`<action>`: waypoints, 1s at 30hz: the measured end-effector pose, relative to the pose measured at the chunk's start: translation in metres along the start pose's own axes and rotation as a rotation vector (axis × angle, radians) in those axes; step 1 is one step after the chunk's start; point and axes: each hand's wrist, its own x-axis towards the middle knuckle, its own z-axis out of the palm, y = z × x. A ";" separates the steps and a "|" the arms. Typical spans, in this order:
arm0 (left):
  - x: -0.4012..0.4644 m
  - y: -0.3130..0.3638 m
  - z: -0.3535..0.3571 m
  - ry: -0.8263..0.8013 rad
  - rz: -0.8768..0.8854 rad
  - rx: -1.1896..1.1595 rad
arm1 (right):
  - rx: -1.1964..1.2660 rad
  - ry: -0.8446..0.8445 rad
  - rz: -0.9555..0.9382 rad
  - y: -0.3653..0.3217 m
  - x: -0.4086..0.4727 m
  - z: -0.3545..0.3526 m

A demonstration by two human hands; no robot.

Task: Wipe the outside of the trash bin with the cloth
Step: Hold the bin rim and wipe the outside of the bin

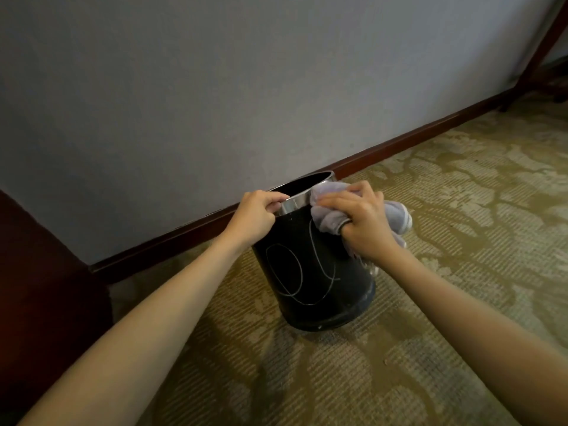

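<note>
A: Where is the trash bin found?

B: It is set on the patterned carpet, near the grey wall and its dark wooden baseboard. The black body is tilted, with the open top leaned toward the wall. Pale looping lines are seen on its near side, and a silver metal band is fitted round the rim.

A: How are the hands placed?

B: The left hand is curled over the rim, so the band is pinched between fingers and thumb. The right hand is closed around the cloth, which is pressed against the upper outside of the bin, just below the rim on the right. A dark ring is worn on one finger of that hand.

A: And the cloth itself?

B: It is pale lilac and bunched, with part draped over the rim and part hung behind the wrist.

A: Anything else nearby?

B: Dark wooden furniture is seen at the left edge, and a wooden leg at the upper right.
</note>
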 end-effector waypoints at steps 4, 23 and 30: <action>0.003 -0.008 -0.006 0.056 -0.054 0.001 | -0.007 -0.025 -0.025 -0.005 -0.023 0.016; 0.018 0.003 0.009 0.056 -0.035 0.142 | -0.058 0.064 -0.006 0.007 -0.028 0.018; 0.021 0.000 0.006 0.032 -0.047 0.128 | -0.223 -0.258 -0.224 0.011 -0.121 0.040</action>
